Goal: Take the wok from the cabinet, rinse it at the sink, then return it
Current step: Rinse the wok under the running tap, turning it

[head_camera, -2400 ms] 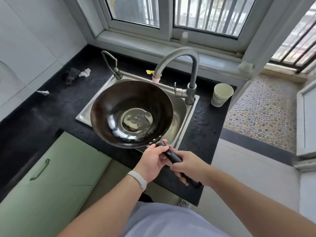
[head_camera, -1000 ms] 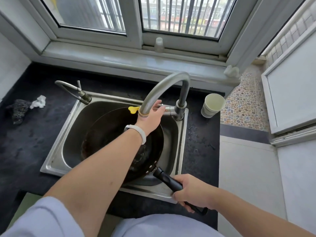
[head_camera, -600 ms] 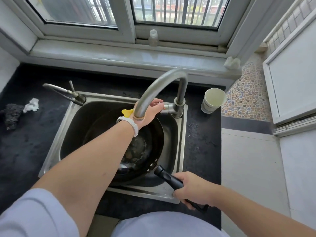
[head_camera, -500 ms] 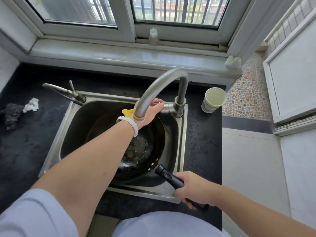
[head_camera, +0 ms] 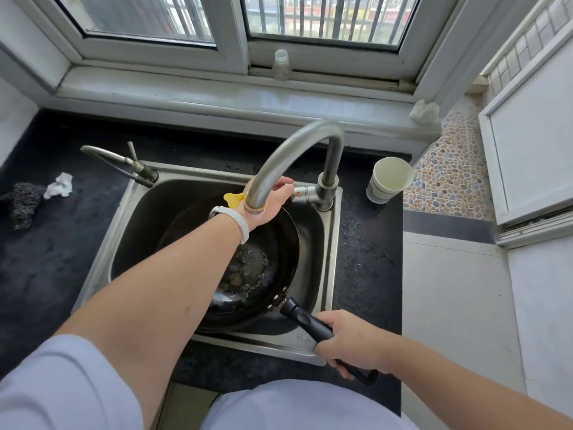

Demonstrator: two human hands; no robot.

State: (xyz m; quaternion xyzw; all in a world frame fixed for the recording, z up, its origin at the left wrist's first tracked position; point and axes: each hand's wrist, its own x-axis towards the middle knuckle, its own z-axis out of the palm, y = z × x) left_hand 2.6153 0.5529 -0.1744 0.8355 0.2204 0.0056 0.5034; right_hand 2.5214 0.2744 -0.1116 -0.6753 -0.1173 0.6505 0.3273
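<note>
1. The wok (head_camera: 257,268) is sitting inside the steel sink (head_camera: 333,243), tilted a little, its black handle (head_camera: 305,321) sticking out over the sink's near right rim.
2. The right hand (head_camera: 347,341) is gripping that handle, fingers wrapped all the way round it.
3. The left hand (head_camera: 273,201) is reaching across the basin to the tap lever (head_camera: 299,191) at the base of the tall curved faucet (head_camera: 294,150); fingertips are closing on the lever. The spout is hiding part of the hand. A white wristband (head_camera: 235,220) is showing on that wrist.
4. Residue or droplets are glinting in the wok's bottom; cannot tell if water is running.
5. A yellow piece (head_camera: 233,198) is peeking out beside the spout end, just left of the left hand.
6. A second, thin faucet (head_camera: 124,161) is standing at the sink's far left corner.
7. The dark speckled countertop (head_camera: 55,259) is surrounding the sink. At far left a black scrubber (head_camera: 23,200) and a crumpled white scrap (head_camera: 59,186) are lying side by side.
8. A paper cup (head_camera: 389,180) is standing on the counter right of the faucet base.
9. A grey windowsill (head_camera: 217,97) is running along the far side, with a small clear bottle (head_camera: 281,65) on it, under a barred window (head_camera: 325,20).
10. At right, pebble-pattern flooring (head_camera: 449,178) and a white panel (head_camera: 533,144) are showing.
</note>
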